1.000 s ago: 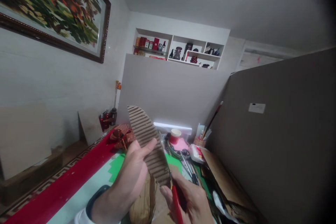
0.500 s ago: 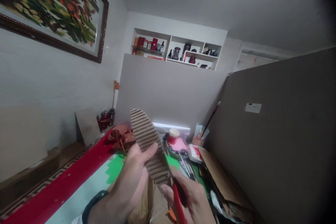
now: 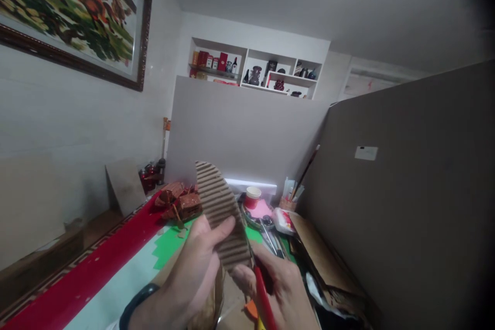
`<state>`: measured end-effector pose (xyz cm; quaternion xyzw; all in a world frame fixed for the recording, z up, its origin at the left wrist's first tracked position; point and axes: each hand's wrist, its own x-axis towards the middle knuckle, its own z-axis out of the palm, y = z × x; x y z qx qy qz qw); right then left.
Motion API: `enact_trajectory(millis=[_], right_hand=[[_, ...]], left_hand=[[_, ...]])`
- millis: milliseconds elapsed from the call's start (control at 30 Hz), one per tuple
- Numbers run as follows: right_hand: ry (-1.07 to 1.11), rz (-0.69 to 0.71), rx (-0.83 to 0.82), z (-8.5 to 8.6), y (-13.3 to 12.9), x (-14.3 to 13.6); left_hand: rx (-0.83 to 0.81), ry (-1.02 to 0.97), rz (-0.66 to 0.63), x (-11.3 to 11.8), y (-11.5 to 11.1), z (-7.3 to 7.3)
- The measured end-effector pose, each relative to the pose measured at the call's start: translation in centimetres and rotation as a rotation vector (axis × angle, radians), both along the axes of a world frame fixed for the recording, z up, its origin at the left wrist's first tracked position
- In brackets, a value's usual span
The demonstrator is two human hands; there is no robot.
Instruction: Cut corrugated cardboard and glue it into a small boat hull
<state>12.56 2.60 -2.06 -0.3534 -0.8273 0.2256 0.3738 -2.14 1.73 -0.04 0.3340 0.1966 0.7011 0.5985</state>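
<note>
A curved piece of corrugated cardboard [image 3: 218, 193] stands tilted up in front of me, its ridged side facing me. My left hand [image 3: 203, 258] grips it by its left edge, thumb pressed flat across the ridges. At its lower right edge my right hand [image 3: 280, 283] is closed round red-handled scissors [image 3: 263, 294]. Their blades are mostly hidden beside the cardboard's edge. The right thumb touches the cardboard's lower end. Below the hands lie brown cardboard [image 3: 235, 301] and a small orange piece [image 3: 251, 309].
Behind the hands are a red-and-white paper cup [image 3: 252, 197], pink paper [image 3: 261, 210], and a holder with brushes [image 3: 288, 203]. Reddish-brown wrapped bundles [image 3: 185, 206] lie left. Cardboard sheets [image 3: 325, 258] lie right. Grey boards [image 3: 240, 129] wall in the back and right side.
The view has shifted slightly, so the room appears a little further left. Both hands keep their hold, and the cardboard's tilt has altered slightly.
</note>
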Motion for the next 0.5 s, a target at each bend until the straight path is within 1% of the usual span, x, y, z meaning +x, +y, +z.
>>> enact_trajectory(millis=[100, 167, 267, 367, 500], right_hand=[[-0.011, -0.032, 0.011, -0.3, 0.1, 0.1], [-0.004, -0.028, 0.010, -0.3, 0.1, 0.2], [0.004, 0.002, -0.024, -0.2, 0.2, 0.2], [-0.021, -0.001, -0.031, 0.1, 0.2, 0.3], [0.000, -0.003, -0.036, 0.7, -0.1, 0.3]], left_hand=[[-0.022, 0.016, -0.013, -0.2, 0.1, 0.0], [-0.045, 0.008, -0.032, -0.5, 0.2, 0.2], [-0.063, -0.025, 0.028, -1.1, 0.4, 0.6], [-0.017, -0.008, 0.090, -1.4, 0.6, 0.9], [0.021, 0.022, 0.060, -1.2, 0.5, 0.7]])
